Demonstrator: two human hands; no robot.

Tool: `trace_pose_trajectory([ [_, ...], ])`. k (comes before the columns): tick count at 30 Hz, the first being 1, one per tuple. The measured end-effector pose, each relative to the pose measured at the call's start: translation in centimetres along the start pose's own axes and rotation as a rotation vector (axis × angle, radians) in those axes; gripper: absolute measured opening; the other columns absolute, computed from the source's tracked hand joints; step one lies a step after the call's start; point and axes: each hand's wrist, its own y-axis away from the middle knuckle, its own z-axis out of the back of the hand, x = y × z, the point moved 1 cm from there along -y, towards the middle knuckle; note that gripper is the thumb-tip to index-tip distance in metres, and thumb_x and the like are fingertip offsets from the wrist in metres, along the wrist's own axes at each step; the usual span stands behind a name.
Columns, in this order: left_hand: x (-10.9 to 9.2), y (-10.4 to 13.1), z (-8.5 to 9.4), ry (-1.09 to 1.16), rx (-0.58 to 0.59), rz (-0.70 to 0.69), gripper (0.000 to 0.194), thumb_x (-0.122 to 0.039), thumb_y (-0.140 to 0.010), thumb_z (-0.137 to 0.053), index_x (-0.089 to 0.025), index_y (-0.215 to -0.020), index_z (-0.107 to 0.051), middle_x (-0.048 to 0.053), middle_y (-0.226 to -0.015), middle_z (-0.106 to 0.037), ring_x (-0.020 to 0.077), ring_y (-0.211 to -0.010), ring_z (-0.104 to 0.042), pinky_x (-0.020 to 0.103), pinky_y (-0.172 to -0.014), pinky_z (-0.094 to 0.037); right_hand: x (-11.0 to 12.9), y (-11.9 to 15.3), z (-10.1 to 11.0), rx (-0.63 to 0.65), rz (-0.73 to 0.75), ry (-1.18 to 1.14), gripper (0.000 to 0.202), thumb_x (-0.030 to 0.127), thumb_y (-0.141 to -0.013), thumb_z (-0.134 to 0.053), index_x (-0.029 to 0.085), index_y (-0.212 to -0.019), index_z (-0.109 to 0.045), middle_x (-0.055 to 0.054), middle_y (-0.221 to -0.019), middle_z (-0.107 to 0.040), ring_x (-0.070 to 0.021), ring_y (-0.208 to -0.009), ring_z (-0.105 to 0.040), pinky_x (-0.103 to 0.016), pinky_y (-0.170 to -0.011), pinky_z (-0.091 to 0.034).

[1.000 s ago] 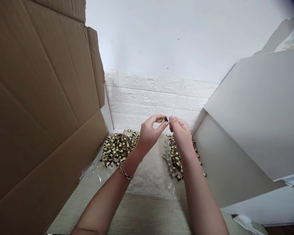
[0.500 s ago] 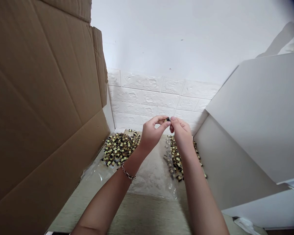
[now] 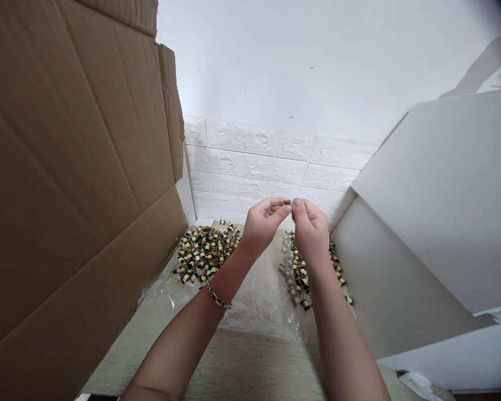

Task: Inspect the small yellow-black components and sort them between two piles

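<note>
A small dark component (image 3: 288,203) is pinched between the thumb and fingers of my left hand (image 3: 262,224). Close against its right side, my right hand (image 3: 311,227) has thumb and fingers pressed together; whatever they grip is too small to make out. Both hands are raised above the work surface. Behind the left forearm lies a pile of small yellow-and-black components (image 3: 204,252). A second pile of similar pieces (image 3: 299,270) is partly hidden by the right hand and forearm.
Clear plastic sheeting (image 3: 254,298) lies on the pale table (image 3: 234,362) between the piles. A tall cardboard sheet (image 3: 79,167) walls the left side, white panels (image 3: 442,195) the right. A white brick-pattern wall (image 3: 242,142) stands behind.
The component in my left hand has turned, its yellow part no longer showing. My right hand's fingers have curled in slightly; both hands stay in nearly the same place.
</note>
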Motion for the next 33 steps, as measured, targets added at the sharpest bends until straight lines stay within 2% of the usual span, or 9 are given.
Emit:
trace_pose_trajectory([
  [5, 0.3, 0.0, 0.0, 0.206, 0.134, 0.141, 0.019, -0.029, -0.069, -0.062, -0.013, -0.078, -0.063, 0.003, -0.075, -0.061, 0.0086, -0.074, -0.051, 0.021, -0.068, -0.037, 0.2, -0.1, 0.4, 0.004, 0.132, 0.28, 0.035, 0.032, -0.087, -0.032, 0.017, -0.058, -0.044, 0.003, -0.056, -0.048, -0.01, -0.057, -0.044, -0.026, -0.064, -0.029],
  [10, 0.6, 0.0, -0.1, 0.376, 0.222, 0.26, 0.014, -0.027, -0.07, -0.061, -0.013, -0.07, -0.064, 0.001, -0.068, -0.057, 0.005, -0.064, -0.046, 0.019, -0.062, -0.034, 0.0, -0.2, 0.8, 0.003, 0.174, 0.464, 0.035, 0.03, -0.088, -0.032, 0.017, -0.058, -0.043, 0.002, -0.06, -0.051, -0.0112, -0.065, -0.046, -0.031, -0.079, -0.024],
  [17, 1.2, -0.3, 0.2, 0.44, 0.212, 0.39, 0.011, -0.024, -0.067, -0.063, -0.013, -0.068, -0.064, 0.002, -0.071, -0.058, 0.0057, -0.064, -0.048, 0.019, -0.062, -0.037, -0.8, -0.6, 0.7, 0.03, 0.116, 0.481, 0.036, 0.031, -0.086, -0.035, 0.016, -0.054, -0.043, 0.002, -0.057, -0.05, -0.0114, -0.061, -0.043, -0.028, -0.07, -0.025],
  [21, 1.3, -0.4, 0.7, 0.464, 0.278, 0.487, 0.013, -0.025, -0.071, -0.06, -0.013, -0.075, -0.064, 0.003, -0.076, -0.06, 0.0069, -0.069, -0.052, 0.021, -0.069, -0.041, -0.8, -0.7, 0.8, 0.065, 0.12, 0.47, 0.036, 0.03, -0.086, -0.036, 0.016, -0.054, -0.041, 0.002, -0.057, -0.049, -0.0109, -0.06, -0.042, -0.028, -0.069, -0.025],
  [26, 0.9, -0.1, 0.8, 0.559, 0.296, 0.652, 0.013, -0.026, -0.076, -0.056, -0.015, -0.075, -0.061, 0.0, -0.069, -0.058, 0.0047, -0.061, -0.052, 0.021, -0.071, -0.043, -0.3, -0.7, 1.1, 0.077, 0.124, 0.437, 0.036, 0.03, -0.085, -0.037, 0.016, -0.051, -0.039, 0.003, -0.053, -0.044, -0.0095, -0.055, -0.039, -0.026, -0.063, -0.024],
  [30, 0.6, 0.1, 0.7, 0.583, 0.306, 0.697, 0.014, -0.028, -0.078, -0.053, -0.016, -0.073, -0.06, 0.0, -0.067, -0.058, 0.0054, -0.061, -0.052, 0.021, -0.069, -0.044, 0.0, -0.7, 1.2, 0.077, 0.133, 0.428, 0.037, 0.03, -0.084, -0.038, 0.016, -0.051, -0.038, 0.003, -0.052, -0.043, -0.0095, -0.054, -0.039, -0.026, -0.062, -0.024],
  [33, 0.6, 0.1, 0.7, 0.565, 0.315, 0.702, 0.016, -0.03, -0.078, -0.052, -0.016, -0.073, -0.06, 0.0, -0.065, -0.057, 0.0061, -0.062, -0.053, 0.022, -0.069, -0.044, 0.0, -0.6, 1.1, 0.066, 0.146, 0.474, 0.035, 0.03, -0.085, -0.037, 0.016, -0.052, -0.039, 0.002, -0.055, -0.046, -0.01, -0.058, -0.042, -0.027, -0.067, -0.025],
])
